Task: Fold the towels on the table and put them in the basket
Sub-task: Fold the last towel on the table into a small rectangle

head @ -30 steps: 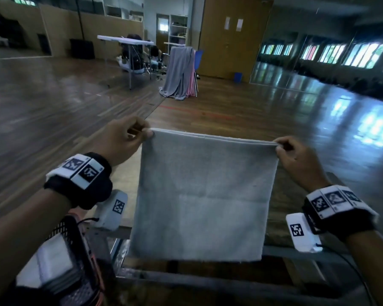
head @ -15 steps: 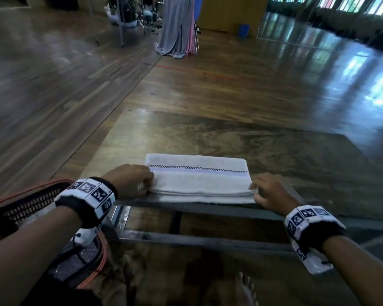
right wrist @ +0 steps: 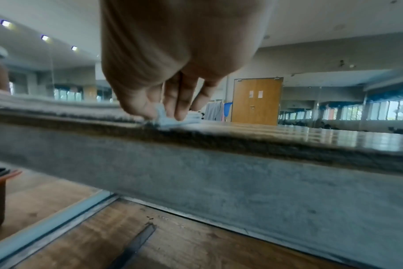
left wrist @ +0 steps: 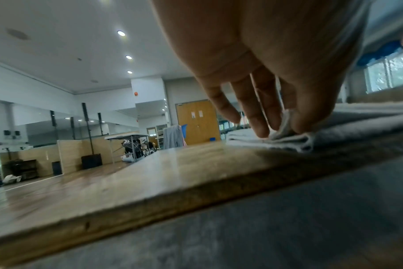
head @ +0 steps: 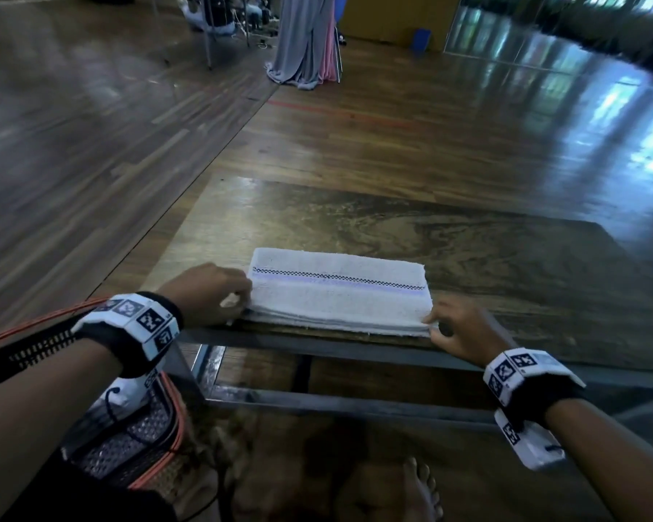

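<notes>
Towel (head: 338, 292) dropped from held-up to folded on counter (head: 468, 235); left hand (head: 208, 293), right hand (head: 462, 329) pinch near corners. Risk: layers slip apart on lifting.

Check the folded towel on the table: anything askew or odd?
Slightly: the towel's lower layers stick out past the top fold along the near table edge. Left hand and right hand pinch its near corners.

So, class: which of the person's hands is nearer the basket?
Left. The left hand pinches the towel end just above the basket; the right hand pinches the far end.
</notes>
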The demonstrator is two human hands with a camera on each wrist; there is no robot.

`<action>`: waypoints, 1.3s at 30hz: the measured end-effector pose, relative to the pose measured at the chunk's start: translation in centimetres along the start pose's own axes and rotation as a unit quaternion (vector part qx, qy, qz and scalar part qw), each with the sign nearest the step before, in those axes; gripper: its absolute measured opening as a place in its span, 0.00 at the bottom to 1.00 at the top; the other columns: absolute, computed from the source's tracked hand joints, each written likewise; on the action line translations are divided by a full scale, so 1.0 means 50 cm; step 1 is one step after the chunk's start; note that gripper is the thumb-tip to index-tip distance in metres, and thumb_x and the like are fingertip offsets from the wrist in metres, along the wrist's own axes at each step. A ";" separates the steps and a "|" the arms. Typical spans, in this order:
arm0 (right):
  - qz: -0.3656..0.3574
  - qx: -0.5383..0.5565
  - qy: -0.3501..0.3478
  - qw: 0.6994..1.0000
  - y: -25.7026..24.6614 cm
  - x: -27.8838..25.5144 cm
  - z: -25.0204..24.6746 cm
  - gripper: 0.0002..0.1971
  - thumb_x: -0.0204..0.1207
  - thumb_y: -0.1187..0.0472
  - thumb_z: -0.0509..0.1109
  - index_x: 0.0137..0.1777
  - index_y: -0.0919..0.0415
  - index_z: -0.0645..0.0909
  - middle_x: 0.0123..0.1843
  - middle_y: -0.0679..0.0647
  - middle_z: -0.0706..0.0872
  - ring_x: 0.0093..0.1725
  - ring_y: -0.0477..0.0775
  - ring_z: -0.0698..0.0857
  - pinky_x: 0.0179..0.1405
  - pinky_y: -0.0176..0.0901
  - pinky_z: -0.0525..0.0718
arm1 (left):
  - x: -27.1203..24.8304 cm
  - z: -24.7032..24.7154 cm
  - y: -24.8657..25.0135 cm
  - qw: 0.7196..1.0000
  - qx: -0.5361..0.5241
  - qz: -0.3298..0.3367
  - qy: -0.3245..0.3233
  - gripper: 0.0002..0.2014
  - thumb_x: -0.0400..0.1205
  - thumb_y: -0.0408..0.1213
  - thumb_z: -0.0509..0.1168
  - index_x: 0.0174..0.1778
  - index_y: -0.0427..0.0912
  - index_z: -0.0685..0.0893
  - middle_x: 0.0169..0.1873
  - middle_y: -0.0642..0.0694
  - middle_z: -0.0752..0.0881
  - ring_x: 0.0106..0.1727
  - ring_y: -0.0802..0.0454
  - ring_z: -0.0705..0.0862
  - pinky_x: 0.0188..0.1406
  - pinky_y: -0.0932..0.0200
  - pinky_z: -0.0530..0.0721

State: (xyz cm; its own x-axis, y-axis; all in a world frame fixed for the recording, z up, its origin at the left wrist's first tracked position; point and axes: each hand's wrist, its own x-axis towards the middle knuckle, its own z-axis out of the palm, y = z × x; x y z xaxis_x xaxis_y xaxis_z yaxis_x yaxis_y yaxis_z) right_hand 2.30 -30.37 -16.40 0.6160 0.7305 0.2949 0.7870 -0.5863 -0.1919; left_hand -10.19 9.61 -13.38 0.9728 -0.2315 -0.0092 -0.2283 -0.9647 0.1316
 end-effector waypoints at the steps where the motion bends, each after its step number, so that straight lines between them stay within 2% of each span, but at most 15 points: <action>1: 0.003 0.000 -0.008 1.000 0.001 0.001 0.003 0.09 0.58 0.72 0.80 0.38 0.65 0.87 0.35 0.58 0.87 0.33 0.59 0.85 0.30 0.53 0.85 | 0.002 0.008 -0.002 1.000 -0.002 -0.012 -0.028 0.02 0.76 0.40 0.68 0.41 0.47 0.83 0.42 0.53 0.86 0.38 0.57 0.79 0.40 0.61 0.78; 2: 0.010 0.000 0.001 1.000 0.005 0.004 0.002 0.09 0.58 0.72 0.80 0.39 0.64 0.87 0.35 0.57 0.86 0.34 0.58 0.85 0.31 0.53 0.85 | 0.004 0.009 -0.005 0.999 -0.014 -0.019 -0.022 0.02 0.76 0.39 0.68 0.41 0.47 0.83 0.43 0.52 0.86 0.39 0.56 0.80 0.40 0.59 0.79; 5: 0.030 -0.005 0.052 0.998 0.019 0.009 -0.010 0.10 0.57 0.70 0.80 0.39 0.62 0.87 0.37 0.55 0.85 0.37 0.57 0.85 0.34 0.52 0.83 | 0.006 0.008 -0.019 0.997 -0.044 -0.003 0.069 0.02 0.73 0.37 0.71 0.39 0.45 0.85 0.39 0.51 0.86 0.38 0.51 0.84 0.35 0.57 0.80; 6: 0.027 -0.014 0.055 0.998 0.020 0.007 -0.011 0.10 0.57 0.69 0.80 0.39 0.61 0.87 0.37 0.54 0.85 0.38 0.57 0.85 0.34 0.51 0.83 | 0.004 0.010 -0.021 0.996 -0.043 0.005 0.074 0.02 0.73 0.37 0.72 0.39 0.45 0.85 0.39 0.51 0.87 0.38 0.50 0.84 0.34 0.58 0.79; 10: -0.004 -0.031 0.004 1.000 0.009 -0.012 0.006 0.10 0.60 0.69 0.80 0.42 0.62 0.88 0.39 0.56 0.87 0.40 0.59 0.86 0.39 0.46 0.83 | -0.001 0.030 -0.015 1.000 -0.012 0.015 0.009 0.04 0.77 0.42 0.69 0.44 0.48 0.86 0.44 0.53 0.88 0.39 0.55 0.83 0.38 0.60 0.80; 13: 0.005 -0.013 -0.010 1.000 0.012 -0.020 0.012 0.11 0.64 0.67 0.78 0.48 0.62 0.88 0.44 0.57 0.88 0.45 0.57 0.86 0.45 0.47 0.84 | -0.010 0.035 -0.017 0.999 -0.013 0.020 0.024 0.06 0.76 0.44 0.69 0.46 0.50 0.87 0.45 0.54 0.88 0.38 0.55 0.84 0.37 0.60 0.81; 17: -0.004 -0.026 -0.045 0.999 0.009 -0.046 0.010 0.24 0.63 0.58 0.80 0.60 0.63 0.83 0.55 0.58 0.86 0.54 0.57 0.85 0.52 0.51 0.86 | -0.029 0.044 -0.011 1.000 -0.006 0.029 0.010 0.16 0.71 0.55 0.70 0.51 0.52 0.83 0.47 0.55 0.84 0.41 0.51 0.84 0.41 0.56 0.83; 19: -0.007 -0.048 -0.067 0.997 0.002 -0.058 0.009 0.29 0.62 0.55 0.81 0.64 0.64 0.80 0.59 0.59 0.84 0.57 0.57 0.84 0.54 0.51 0.85 | -0.031 0.050 -0.004 0.999 0.014 0.031 0.009 0.17 0.72 0.53 0.70 0.52 0.49 0.82 0.49 0.52 0.83 0.44 0.49 0.83 0.44 0.57 0.81; 23: -0.003 -0.059 -0.047 0.997 -0.013 -0.072 0.010 0.23 0.64 0.65 0.80 0.60 0.65 0.81 0.54 0.60 0.85 0.52 0.59 0.86 0.49 0.50 0.86 | -0.033 0.055 0.008 0.998 0.016 0.053 0.028 0.09 0.74 0.43 0.71 0.47 0.46 0.83 0.46 0.50 0.85 0.42 0.48 0.83 0.41 0.59 0.77; 27: 0.076 0.056 -0.043 0.995 -0.025 -0.071 -0.004 0.12 0.70 0.68 0.75 0.53 0.62 0.83 0.49 0.54 0.82 0.46 0.53 0.83 0.45 0.44 0.83 | -0.046 0.037 0.014 0.994 -0.109 -0.006 0.012 0.05 0.74 0.40 0.70 0.44 0.51 0.83 0.43 0.57 0.84 0.44 0.56 0.83 0.44 0.54 0.84; 29: 0.116 0.117 -0.025 0.986 -0.021 -0.063 -0.022 0.09 0.70 0.70 0.74 0.49 0.61 0.83 0.48 0.55 0.82 0.48 0.52 0.81 0.50 0.45 0.81 | -0.052 0.021 0.015 0.984 -0.171 -0.024 0.052 0.06 0.73 0.39 0.74 0.42 0.49 0.84 0.42 0.57 0.86 0.43 0.60 0.83 0.47 0.54 0.84; 32: 0.171 0.258 0.017 0.951 -0.010 -0.050 -0.070 0.09 0.71 0.73 0.72 0.45 0.58 0.83 0.47 0.56 0.85 0.47 0.46 0.83 0.51 0.37 0.79 | -0.059 -0.028 0.017 0.939 -0.326 -0.056 0.096 0.06 0.71 0.41 0.75 0.39 0.48 0.85 0.39 0.53 0.87 0.41 0.59 0.84 0.47 0.56 0.84; 35: 0.206 0.440 0.021 0.874 -0.006 -0.042 -0.112 0.11 0.73 0.72 0.67 0.41 0.56 0.85 0.39 0.51 0.88 0.40 0.41 0.85 0.40 0.27 0.81 | -0.067 -0.078 0.014 0.863 -0.496 -0.043 0.084 0.16 0.64 0.56 0.75 0.36 0.49 0.85 0.37 0.49 0.87 0.39 0.55 0.85 0.39 0.66 0.83; 37: 0.218 0.508 0.024 0.833 -0.003 -0.036 -0.123 0.06 0.69 0.66 0.68 0.40 0.59 0.86 0.36 0.51 0.88 0.37 0.43 0.85 0.36 0.28 0.82 | -0.066 -0.090 0.002 0.852 -0.521 -0.034 0.042 0.20 0.62 0.59 0.76 0.38 0.47 0.86 0.38 0.48 0.88 0.42 0.52 0.86 0.41 0.66 0.83; 39: 0.228 0.530 -0.001 0.817 -0.001 -0.027 -0.121 0.08 0.66 0.61 0.67 0.40 0.61 0.87 0.35 0.52 0.88 0.37 0.45 0.85 0.36 0.30 0.82 | -0.062 -0.086 -0.010 0.867 -0.497 -0.037 -0.017 0.23 0.62 0.61 0.75 0.40 0.46 0.87 0.41 0.46 0.89 0.44 0.52 0.87 0.44 0.66 0.84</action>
State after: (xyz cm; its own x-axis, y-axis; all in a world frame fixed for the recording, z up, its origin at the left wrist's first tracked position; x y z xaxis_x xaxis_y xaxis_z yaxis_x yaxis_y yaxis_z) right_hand 1.25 -33.46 -11.14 0.8520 0.5224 -0.0349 0.0611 -0.1654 -0.9843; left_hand -12.92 11.36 -9.15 0.9779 -0.1928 -0.0812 -0.0017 -0.3955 0.9184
